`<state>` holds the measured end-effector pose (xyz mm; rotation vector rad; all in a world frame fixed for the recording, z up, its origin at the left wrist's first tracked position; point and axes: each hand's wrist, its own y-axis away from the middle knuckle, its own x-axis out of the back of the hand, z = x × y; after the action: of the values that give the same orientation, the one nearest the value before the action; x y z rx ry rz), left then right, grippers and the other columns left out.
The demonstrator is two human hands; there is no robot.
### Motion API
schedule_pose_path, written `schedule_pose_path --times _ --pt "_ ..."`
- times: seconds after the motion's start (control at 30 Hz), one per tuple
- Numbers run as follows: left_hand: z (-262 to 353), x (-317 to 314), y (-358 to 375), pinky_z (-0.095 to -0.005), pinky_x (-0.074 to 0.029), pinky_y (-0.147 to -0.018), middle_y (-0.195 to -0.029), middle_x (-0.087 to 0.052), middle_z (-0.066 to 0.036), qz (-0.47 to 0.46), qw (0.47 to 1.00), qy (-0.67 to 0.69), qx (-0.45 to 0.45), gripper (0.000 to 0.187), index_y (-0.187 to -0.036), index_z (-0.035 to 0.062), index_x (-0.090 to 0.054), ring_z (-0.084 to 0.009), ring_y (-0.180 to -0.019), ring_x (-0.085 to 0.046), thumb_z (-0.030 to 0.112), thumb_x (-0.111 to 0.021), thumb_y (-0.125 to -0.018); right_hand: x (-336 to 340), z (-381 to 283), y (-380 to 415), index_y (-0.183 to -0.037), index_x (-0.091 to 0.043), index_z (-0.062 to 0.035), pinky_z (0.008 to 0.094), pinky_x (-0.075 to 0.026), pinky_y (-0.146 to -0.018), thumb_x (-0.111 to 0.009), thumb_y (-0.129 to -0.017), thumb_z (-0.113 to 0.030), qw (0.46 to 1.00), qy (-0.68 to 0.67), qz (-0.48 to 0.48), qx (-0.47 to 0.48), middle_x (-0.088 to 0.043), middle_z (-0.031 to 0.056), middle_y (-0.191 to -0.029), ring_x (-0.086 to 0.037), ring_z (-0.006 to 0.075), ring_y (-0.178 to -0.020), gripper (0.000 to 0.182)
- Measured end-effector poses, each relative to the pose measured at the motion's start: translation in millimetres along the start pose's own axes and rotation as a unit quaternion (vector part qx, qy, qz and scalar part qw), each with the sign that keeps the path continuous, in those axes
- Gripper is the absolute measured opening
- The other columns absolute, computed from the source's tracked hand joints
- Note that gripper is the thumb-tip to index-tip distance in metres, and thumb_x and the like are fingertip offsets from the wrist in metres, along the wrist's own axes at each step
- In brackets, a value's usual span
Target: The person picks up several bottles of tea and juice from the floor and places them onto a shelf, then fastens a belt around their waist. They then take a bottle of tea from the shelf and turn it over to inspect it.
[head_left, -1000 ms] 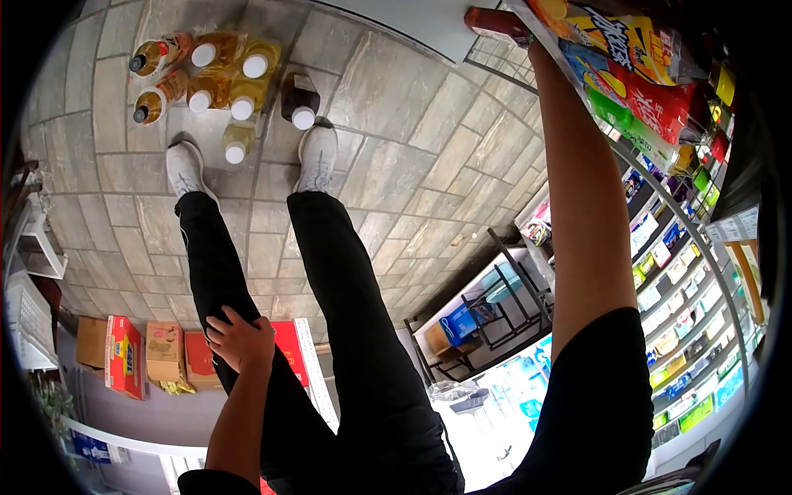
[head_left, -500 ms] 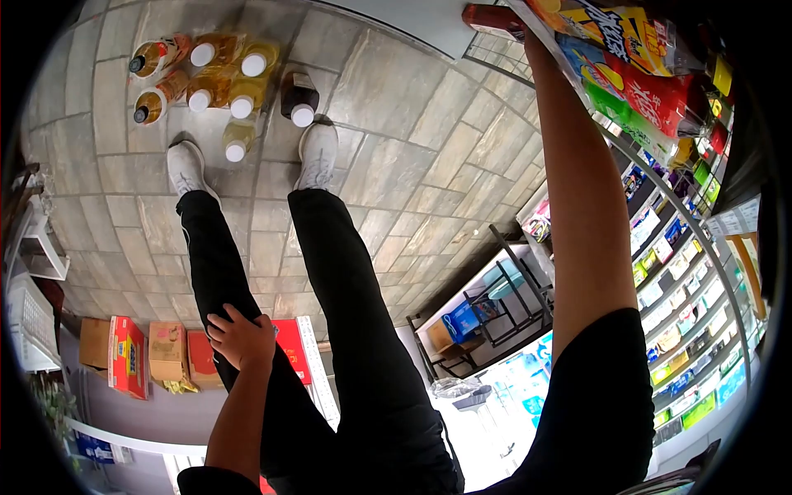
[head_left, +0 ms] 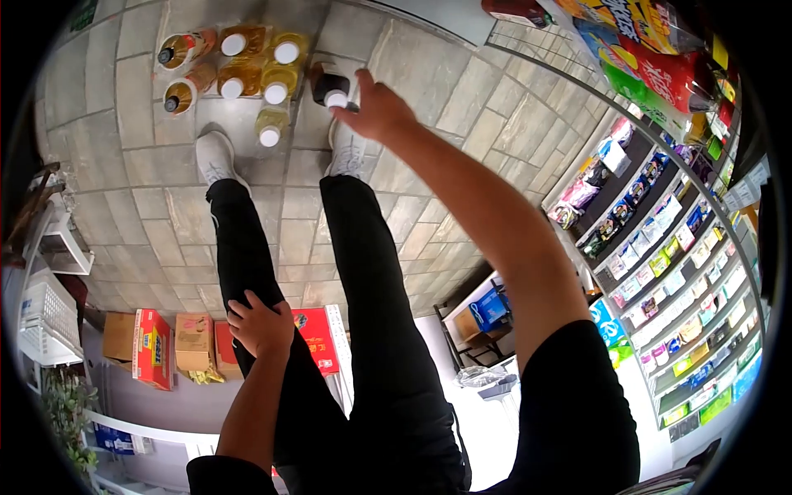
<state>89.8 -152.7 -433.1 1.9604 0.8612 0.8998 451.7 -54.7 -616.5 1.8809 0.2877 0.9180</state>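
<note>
1. While the person's left hand (head_left: pixel 261 323) lies relaxed over the left leg of a pair of black cloth trousers (head_left: pixel 375 313), the right hand (head_left: pixel 363 106) is stretched forward, unclenched, with forefinger and thumb spread apart

2. Between and just past those two digits is a dark brown bottle with a round white cap and a pale label (head_left: pixel 330 82); the thumb is very near the cap, but I cannot tell whether it touches

3. The dark bottle stands on a floor of grey-beige rectangular tiles (head_left: pixel 421 58), just in front of the right one of two white shoes (head_left: pixel 216 157)

4. To its left, seven bottles stand grouped: two with black caps and orange-and-white labels (head_left: pixel 186 49), two amber ones with white caps (head_left: pixel 239 64) and three pale yellow ones with white caps (head_left: pixel 284 74)

5. At the upper right, a dark red bottle (head_left: pixel 516 11) is near glossy, brightly coloured plastic packets (head_left: pixel 660 78)

6. Below those, white shelves hold rows of small packets (head_left: pixel 668 322)
</note>
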Motion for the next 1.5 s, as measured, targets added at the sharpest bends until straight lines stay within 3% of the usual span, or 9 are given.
schedule_pose_path --times 0.07,0.1,0.13,0.23,0.33,0.53,0.83,1.27,1.5 --pt "-8 8 -4 -0.0515 -0.042 -0.109 -0.154 -0.041 -0.03 -0.014 1.0 -0.002 0.012 0.07 -0.15 0.0064 -0.048 -0.0456 -0.133 -0.048 0.042 -0.055 -0.09 -31 -20 -3 -0.155 -0.028 -0.0036 0.0479 -0.058 -0.092 -0.067 -0.09 -0.061 0.999 0.008 -0.009 -0.032 -0.064 0.0248 -0.124 -0.068 0.0403 -0.111 0.095" --pt "-15 10 -6 -0.0514 -0.042 -0.108 -0.153 -0.042 -0.029 -0.024 1.0 0.017 0.009 0.07 -0.15 0.0065 -0.048 -0.0454 -0.133 -0.048 0.042 -0.055 -0.09 -46 -28 -5 -0.147 -0.035 -0.0015 0.0469 -0.06 -0.087 -0.068 -0.092 -0.054 0.999 0.015 0.025 -0.043 -0.065 0.0242 -0.12 -0.069 0.04 -0.107 0.082" --pt "-20 11 -7 -0.0513 -0.043 -0.108 -0.152 -0.043 -0.029 -0.034 0.999 0.036 0.005 0.07 -0.149 0.0065 -0.048 -0.0452 -0.132 -0.049 0.041 -0.055 -0.09 -63 -29 -11 -0.147 -0.035 -0.0015 0.0469 -0.06 -0.087 -0.068 -0.092 -0.054 0.999 0.008 0.023 -0.04 -0.065 0.0242 -0.12 -0.069 0.04 -0.107 0.082" --pt "-34 12 -11 -0.051 -0.046 -0.105 -0.147 -0.046 -0.029 -0.017 0.999 0.036 0.004 0.069 -0.148 0.0062 -0.049 -0.0446 -0.128 -0.052 0.041 -0.055 -0.089 -80 -33 -23 -0.127 -0.042 -0.0029 0.0527 -0.058 -0.084 -0.069 -0.093 -0.039 0.984 -0.075 0.155 -0.056 -0.068 0.0275 -0.109 -0.07 0.0449 -0.098 0.056" --pt "-39 16 -12 -0.0509 -0.048 -0.101 -0.142 -0.05 -0.027 0.011 0.999 0.031 -0.007 0.067 -0.146 0.0058 -0.05 -0.0436 -0.123 -0.056 0.04 -0.055 -0.089 -80 -34 -25 -0.128 -0.042 -0.0017 0.0498 -0.06 -0.084 -0.069 -0.094 -0.037 0.982 -0.057 0.166 -0.064 -0.066 0.0247 -0.111 -0.071 0.0415 -0.102 0.056" --pt "-58 23 -16 -0.0535 -0.049 -0.1 -0.13 -0.055 -0.023 0.034 0.997 0.066 -0.01 0.063 -0.142 0.0064 -0.054 -0.0426 -0.117 -0.058 0.039 -0.056 -0.088 -61 -18 -37 -0.127 -0.049 -0.0064 0.0536 -0.057 -0.088 -0.068 -0.093 -0.037 0.973 -0.115 0.176 -0.09 -0.068 0.0266 -0.112 -0.069 0.0449 -0.105 0.049" --pt "-68 19 -13 -0.053 -0.053 -0.093 -0.127 -0.057 -0.023 0.065 0.996 0.054 -0.038 0.06 -0.139 0.0063 -0.057 -0.0426 -0.113 -0.06 0.039 -0.055 -0.089 -49 8 -15 -0.118 -0.049 0.0022 0.0512 -0.057 -0.087 -0.073 -0.086 -0.036 0.945 -0.189 0.226 -0.142 -0.071 0.0299 -0.107 -0.07 0.0442 -0.101 0.055" --pt "-56 39 5 -0.0494 -0.053 -0.094 -0.127 -0.058 -0.021 0.038 0.998 0.033 -0.026 0.058 -0.136 0.0063 -0.058 -0.0403 -0.114 -0.061 0.041 -0.053 -0.09 105 115 75 -0.118 -0.049 0.0036 0.0513 -0.058 -0.087 -0.072 -0.089 -0.041 0.962 0.025 0.271 -0.014 -0.07 0.0289 -0.103 -0.07 0.0445 -0.099 0.058" --pt "-49 41 4 -0.0493 -0.054 -0.092 -0.127 -0.058 -0.021 0.055 0.998 0.028 -0.029 0.056 -0.134 0.0057 -0.059 -0.0404 -0.113 -0.062 0.041 -0.053 -0.09 170 165 71 -0.12 -0.051 0.002 0.05 -0.056 -0.093 -0.072 -0.088 -0.041 0.947 0.033 0.31 -0.081 -0.071 0.0289 -0.108 -0.07 0.0438 -0.104 0.058"
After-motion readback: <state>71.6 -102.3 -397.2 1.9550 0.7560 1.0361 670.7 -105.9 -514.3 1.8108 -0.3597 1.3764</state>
